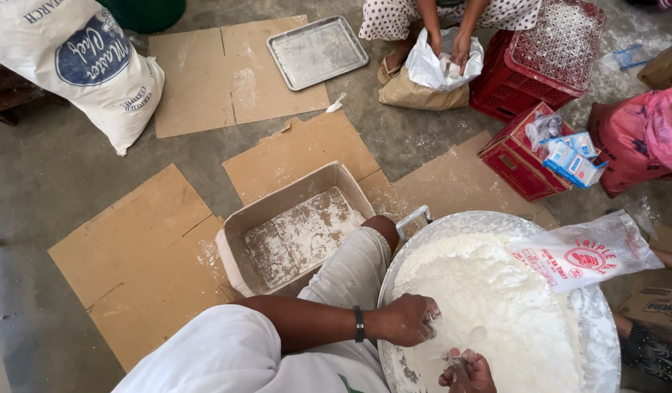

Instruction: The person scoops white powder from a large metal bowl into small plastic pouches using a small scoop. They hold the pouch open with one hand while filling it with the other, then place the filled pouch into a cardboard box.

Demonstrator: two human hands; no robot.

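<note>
While dug into white floury powder (496, 306), left hand (410, 320) curled narrow, knuckles up, fingertips dusted and pressed into the heap near the basin's left side. Right hand (468, 371) low at frame bottom, fingers closed around a small clump of the same powder (grip partly cut off by the edge). Black wristband (359, 324) on left wrist. Powder piled in a large round metal basin (605, 342), basin sitting on the floor just right of the wearer's bent knee; metal handle (412, 220) sticking off its upper left rim. Printed clear plastic bag (587, 252) lying over the basin's upper right rim, touching the powder. Open cardboard box (296, 229) with flour-streaked bottom just beside the knee, on flattened cardboard sheets (143, 255) spread over concrete floor (45, 182). Big white sack (88, 65) top left. Empty-looking metal tray (316, 51) on cardboard at top centre. Another person's hands (449, 51) at top, inside a white plastic bag (441, 69) resting on a brown paper bag (416, 94). Red plastic crates (547, 58) right of that, small blue-white cartons (572, 160) stacked on a lower crate.
</note>
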